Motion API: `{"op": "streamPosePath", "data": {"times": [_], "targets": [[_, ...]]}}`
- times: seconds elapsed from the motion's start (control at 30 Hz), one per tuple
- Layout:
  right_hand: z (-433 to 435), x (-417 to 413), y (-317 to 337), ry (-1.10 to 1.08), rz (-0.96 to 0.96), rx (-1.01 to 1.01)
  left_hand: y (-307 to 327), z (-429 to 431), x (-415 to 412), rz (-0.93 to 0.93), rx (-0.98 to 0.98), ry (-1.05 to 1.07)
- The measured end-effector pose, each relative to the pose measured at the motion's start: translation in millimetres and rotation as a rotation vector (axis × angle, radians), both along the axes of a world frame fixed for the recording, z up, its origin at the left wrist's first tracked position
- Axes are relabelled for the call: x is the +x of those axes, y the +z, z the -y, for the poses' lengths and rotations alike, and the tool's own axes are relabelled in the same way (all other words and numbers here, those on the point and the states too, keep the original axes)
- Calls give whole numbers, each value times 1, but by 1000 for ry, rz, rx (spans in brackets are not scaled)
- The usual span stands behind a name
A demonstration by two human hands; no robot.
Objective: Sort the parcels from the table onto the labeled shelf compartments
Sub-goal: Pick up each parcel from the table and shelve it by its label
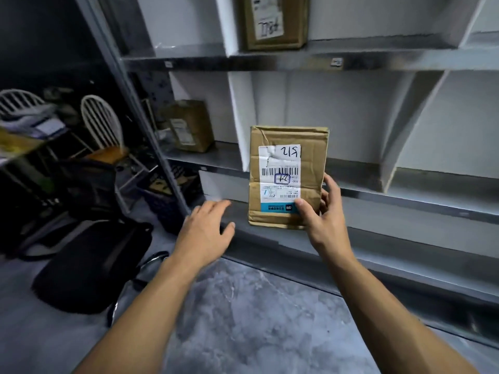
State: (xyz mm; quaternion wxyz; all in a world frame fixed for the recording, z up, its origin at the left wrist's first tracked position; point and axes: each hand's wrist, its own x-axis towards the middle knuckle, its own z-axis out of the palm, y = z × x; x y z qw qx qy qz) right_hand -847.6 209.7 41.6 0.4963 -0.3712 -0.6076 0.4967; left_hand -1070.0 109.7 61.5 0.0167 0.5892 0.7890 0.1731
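Note:
A flat brown cardboard parcel (286, 168) with a white shipping label, upside down and hand-marked, is held upright in front of the metal shelf (405, 182). My right hand (321, 220) grips its lower right corner, thumb on the front and fingers behind. My left hand (208, 225) hovers to the left of the parcel with fingers spread, holding nothing. White dividers (240, 117) split the shelf into compartments. The parcel is in front of the middle compartment of the second level.
One brown parcel (275, 20) stands in an upper compartment, another (189, 125) in the left compartment of the middle level. Left of the shelf post are a black bag (89, 263), white chairs (100, 122) and a crate. Grey marbled floor lies below.

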Motion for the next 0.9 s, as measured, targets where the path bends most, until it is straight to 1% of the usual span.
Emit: {"op": "streamPosePath", "data": {"times": [0.23, 0.47, 0.63, 0.73, 0.9], "targets": [[-18, -97, -9, 88, 52, -25, -17, 15, -88, -50, -101, 117], [-72, -195, -12, 128, 26, 13, -19, -35, -175, -126, -127, 143], [-116, -251, -1, 120, 43, 31, -15, -77, -223, -127, -138, 137], [-135, -278, -7, 155, 35, -10, -20, -94, -250, -68, -129, 144], [-164, -313, -12, 81, 40, -48, -24, -134, -289, -26, -122, 102]]}}
